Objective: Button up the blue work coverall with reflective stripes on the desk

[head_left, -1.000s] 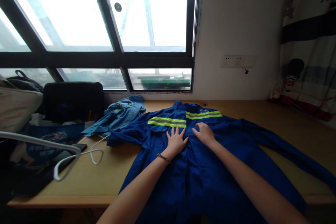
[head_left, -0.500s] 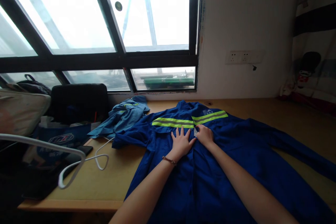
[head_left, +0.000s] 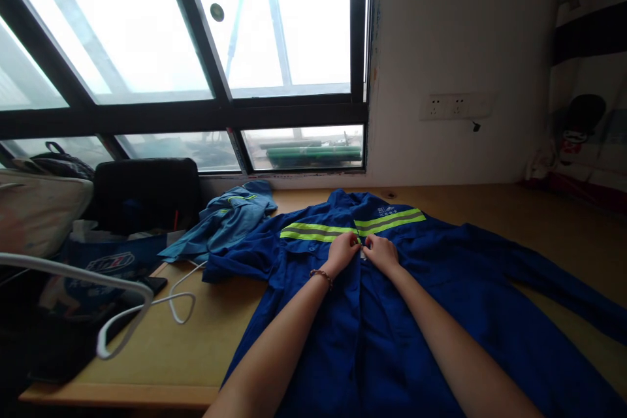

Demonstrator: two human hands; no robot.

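A blue work jacket (head_left: 313, 313) with yellow-green reflective stripes across the chest lies spread out, its collar toward the window. My left hand (head_left: 343, 251) pinches the jacket's front edge just below the stripe, fingers closed. Close beside it, my right hand (head_left: 382, 252) is closed on the other side of the front opening. A small pale patch (head_left: 363, 253) shows between the hands; I cannot make out what it is. My fingertips hide the exact spot being gripped.
The jacket lies on a wooden table (head_left: 161, 353). At the back left is a crumpled light-blue garment (head_left: 235, 212). A white bent rod or cable (head_left: 132, 290) crosses the left side. Bags (head_left: 39, 209) crowd the far left, below the window (head_left: 289, 26). Sockets (head_left: 448, 106) are on the wall.
My left hand, spread flat on the jacket before, has drawn its fingers together and moved up to the front edge beside my right hand. The right hand stays nearly in place.
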